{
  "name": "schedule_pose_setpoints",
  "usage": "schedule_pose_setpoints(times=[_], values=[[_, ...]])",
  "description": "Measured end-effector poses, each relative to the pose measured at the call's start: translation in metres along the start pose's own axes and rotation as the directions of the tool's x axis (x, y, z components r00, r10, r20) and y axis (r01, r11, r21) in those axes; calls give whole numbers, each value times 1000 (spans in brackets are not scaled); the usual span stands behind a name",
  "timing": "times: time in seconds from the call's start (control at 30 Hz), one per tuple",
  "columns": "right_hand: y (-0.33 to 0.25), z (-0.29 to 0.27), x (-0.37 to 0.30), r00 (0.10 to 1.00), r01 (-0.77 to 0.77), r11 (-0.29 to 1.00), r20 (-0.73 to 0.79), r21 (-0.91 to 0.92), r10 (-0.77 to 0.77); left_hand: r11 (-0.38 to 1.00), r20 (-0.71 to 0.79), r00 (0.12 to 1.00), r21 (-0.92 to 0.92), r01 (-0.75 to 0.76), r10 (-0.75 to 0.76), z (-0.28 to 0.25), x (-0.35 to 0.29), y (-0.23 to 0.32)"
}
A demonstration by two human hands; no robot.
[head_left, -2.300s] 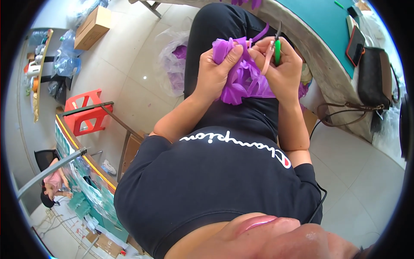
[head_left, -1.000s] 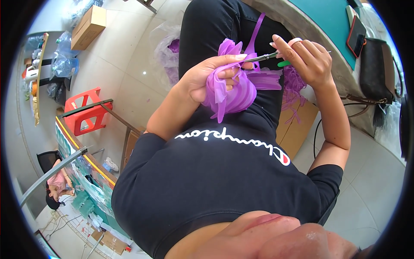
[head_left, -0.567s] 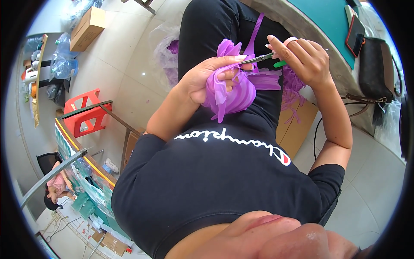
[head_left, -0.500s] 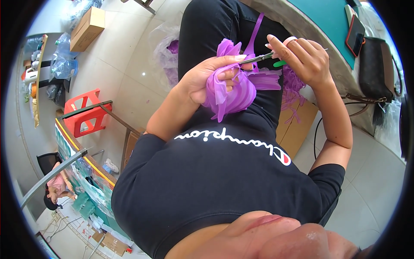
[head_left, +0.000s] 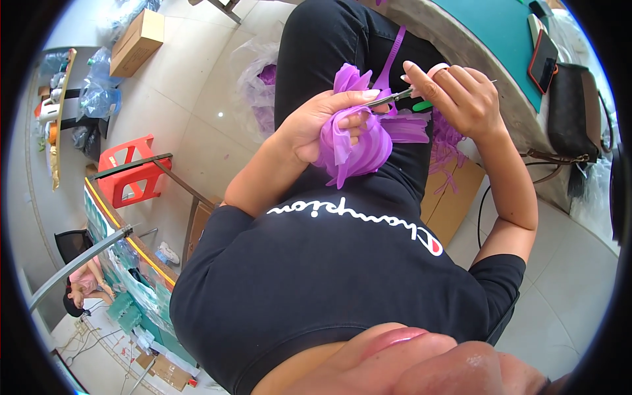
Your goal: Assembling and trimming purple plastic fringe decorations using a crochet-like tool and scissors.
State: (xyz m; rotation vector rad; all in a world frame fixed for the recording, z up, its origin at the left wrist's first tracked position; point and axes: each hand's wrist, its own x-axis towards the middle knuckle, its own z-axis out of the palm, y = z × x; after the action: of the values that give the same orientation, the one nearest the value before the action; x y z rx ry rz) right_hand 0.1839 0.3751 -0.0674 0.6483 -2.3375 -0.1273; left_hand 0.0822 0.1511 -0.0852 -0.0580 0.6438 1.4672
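Observation:
My left hand is closed around a bunch of soft, translucent purple rubbery pieces, gathered in folds above my lap. From the bunch a narrow purple strap with a ridged end sticks out over my thigh. My right hand grips a pair of scissors with metal blades and green on the handle. The blades point left and reach the purple pieces beside my left thumb. Whether they bite into the material, I cannot tell.
Purple scraps hang by a cardboard box at my right. A clear plastic bag with purple pieces lies on the floor. Right of me, a table with a green mat carries a phone and a dark bag. A red stool stands left.
My right hand and the scissors have shifted slightly left and down, nearer the purple bunch. My left hand keeps its hold, moved a touch to the right.

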Motion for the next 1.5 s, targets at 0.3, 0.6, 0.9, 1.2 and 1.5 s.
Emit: schedule_pose_setpoints(times=[0.3,0.6,0.9,1.2,1.5], values=[[2,-1,3,999,-49,998,-9,39,50,987,38,987,-16,-158,158,-4,-1,-3],[-58,6,29,575,-617,-42,487,785,658,672,-92,719,455,-584,688,4,6,-10],[-81,11,37,430,-556,-102,390,825,814,402,35,555,651,-644,831,0,11,-18],[-68,-7,2,147,-548,-22,123,836,981,703,-251,675,31,-711,694,-18,1,18],[-49,-37,-114,-54,-675,28,-87,737,995,585,-315,573,-67,-809,757,-60,-5,57]])
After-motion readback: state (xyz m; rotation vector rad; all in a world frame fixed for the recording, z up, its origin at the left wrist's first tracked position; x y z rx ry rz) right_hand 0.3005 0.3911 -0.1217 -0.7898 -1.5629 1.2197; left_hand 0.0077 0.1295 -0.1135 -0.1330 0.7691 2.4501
